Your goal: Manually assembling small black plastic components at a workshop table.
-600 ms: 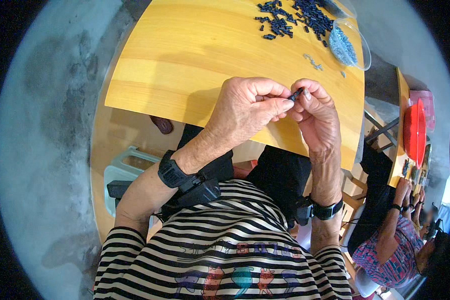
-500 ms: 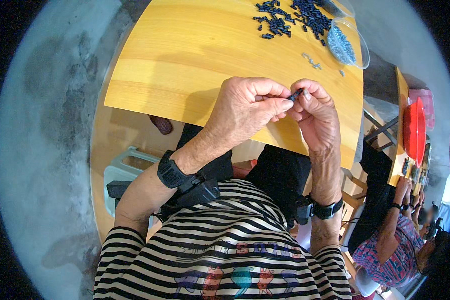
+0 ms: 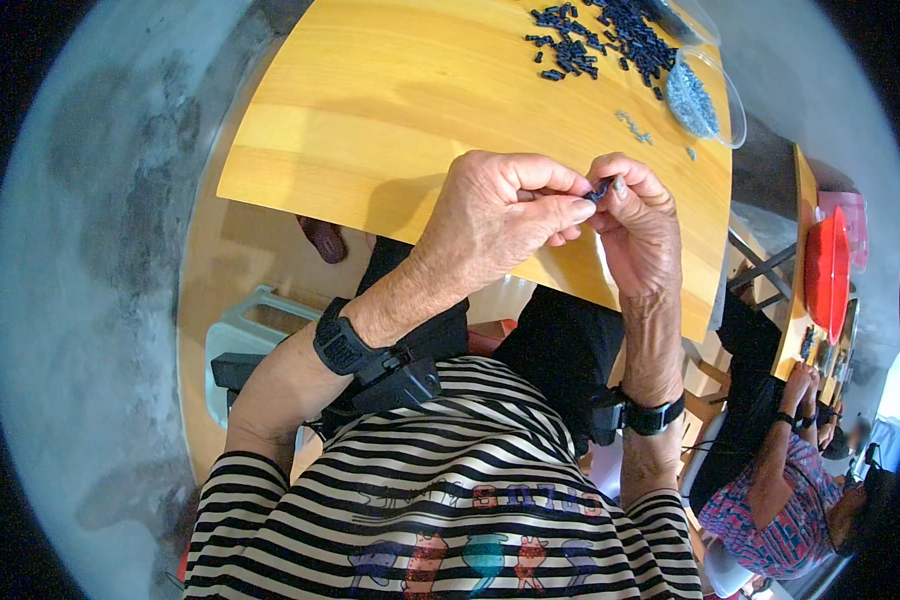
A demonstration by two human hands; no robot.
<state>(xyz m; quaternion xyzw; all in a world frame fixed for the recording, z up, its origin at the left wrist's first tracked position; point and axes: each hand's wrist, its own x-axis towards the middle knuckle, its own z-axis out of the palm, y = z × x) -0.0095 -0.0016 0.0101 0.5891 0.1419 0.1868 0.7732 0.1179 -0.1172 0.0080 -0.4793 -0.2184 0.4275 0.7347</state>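
Above the near part of the wooden table (image 3: 370, 120), my left hand (image 3: 505, 205) and my right hand (image 3: 638, 225) meet, fingertips close together. Both pinch one small dark plastic piece (image 3: 597, 190), thumb against finger on each side. Fingers cover most of the piece, so its full shape is hidden. Beyond my hands, a loose heap of similar dark pieces (image 3: 630, 38) lies at the far right of the table. Beside it, a clear tub (image 3: 738, 110) lies tipped, with many small pale blue-grey pieces (image 3: 692, 98) in it. A few of these small pieces (image 3: 632, 127) lie loose on the wood.
Another clear container (image 3: 705, 20) stands behind the tub. At the right, a second table (image 3: 802, 270) bears a red basin (image 3: 828, 275) and a pink container (image 3: 850, 215); a co-worker (image 3: 775, 500) sits there. A pale green stool (image 3: 220, 350) is at my lower left.
The table and the things on it appear shifted slightly right in the view. My hands keep hold of the dark piece, which is turned a little between the fingertips.
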